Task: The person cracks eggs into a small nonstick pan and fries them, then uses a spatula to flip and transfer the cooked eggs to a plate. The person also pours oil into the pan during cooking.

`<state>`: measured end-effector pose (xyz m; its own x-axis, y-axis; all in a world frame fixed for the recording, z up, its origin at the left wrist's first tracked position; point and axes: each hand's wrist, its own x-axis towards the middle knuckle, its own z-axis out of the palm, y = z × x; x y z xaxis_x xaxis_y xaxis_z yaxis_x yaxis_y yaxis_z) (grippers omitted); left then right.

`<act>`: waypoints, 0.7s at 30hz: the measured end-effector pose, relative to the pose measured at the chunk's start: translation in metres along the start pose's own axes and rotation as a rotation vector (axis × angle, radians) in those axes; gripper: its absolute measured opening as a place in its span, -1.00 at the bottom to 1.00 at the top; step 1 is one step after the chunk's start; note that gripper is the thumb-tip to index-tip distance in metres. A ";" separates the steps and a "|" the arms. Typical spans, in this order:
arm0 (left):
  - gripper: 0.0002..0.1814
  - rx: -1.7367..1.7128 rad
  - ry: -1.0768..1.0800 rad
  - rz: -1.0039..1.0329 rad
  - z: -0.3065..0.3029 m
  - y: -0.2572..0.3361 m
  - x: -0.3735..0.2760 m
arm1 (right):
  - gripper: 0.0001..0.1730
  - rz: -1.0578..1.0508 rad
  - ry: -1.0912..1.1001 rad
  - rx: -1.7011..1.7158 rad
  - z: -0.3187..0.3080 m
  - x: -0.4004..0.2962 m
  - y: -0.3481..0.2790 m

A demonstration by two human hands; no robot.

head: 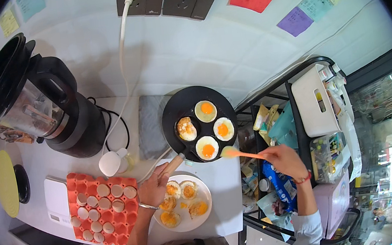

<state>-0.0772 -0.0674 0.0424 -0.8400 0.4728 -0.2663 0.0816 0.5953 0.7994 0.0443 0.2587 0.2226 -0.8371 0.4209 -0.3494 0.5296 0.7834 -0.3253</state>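
My left hand (153, 187) grips the wooden handle (172, 164) of a black frying pan (198, 93) with round wells. Three eggs with yolks up, such as the front fried egg (207, 148), and one browned, folded egg (187, 129) lie in the wells. My right hand (284, 159) holds an orange spatula (244, 153), its pale yellow-green tip at the pan's right front edge. Below the pan, a white plate (205, 219) bears several cooked eggs (189, 190). Beside my left wrist is a red egg tray (120, 225) with several eggshells (103, 190).
A black blender (77, 126) stands at the left back. A white kitchen scale (56, 198) lies beside the egg tray. To the right, a black rack (300, 117) holds a white bin (311, 104) and packages. A white cord (123, 54) hangs from the wall socket (142, 2).
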 end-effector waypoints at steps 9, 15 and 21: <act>-0.59 0.046 -0.115 -0.045 -0.040 -0.007 0.033 | -0.76 -0.164 0.437 -0.075 0.003 -0.004 0.018; -0.57 0.096 -0.097 -0.039 -0.052 0.003 0.039 | -0.74 -0.218 0.485 -0.192 0.016 0.020 0.023; -0.58 0.087 -0.052 -0.008 -0.050 0.002 0.037 | -0.74 -0.200 0.429 -0.256 0.017 0.033 0.015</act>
<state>-0.1348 -0.0811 0.0609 -0.8120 0.4997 -0.3014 0.1238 0.6522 0.7478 0.0273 0.2763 0.1911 -0.9273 0.3593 0.1051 0.3489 0.9313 -0.1049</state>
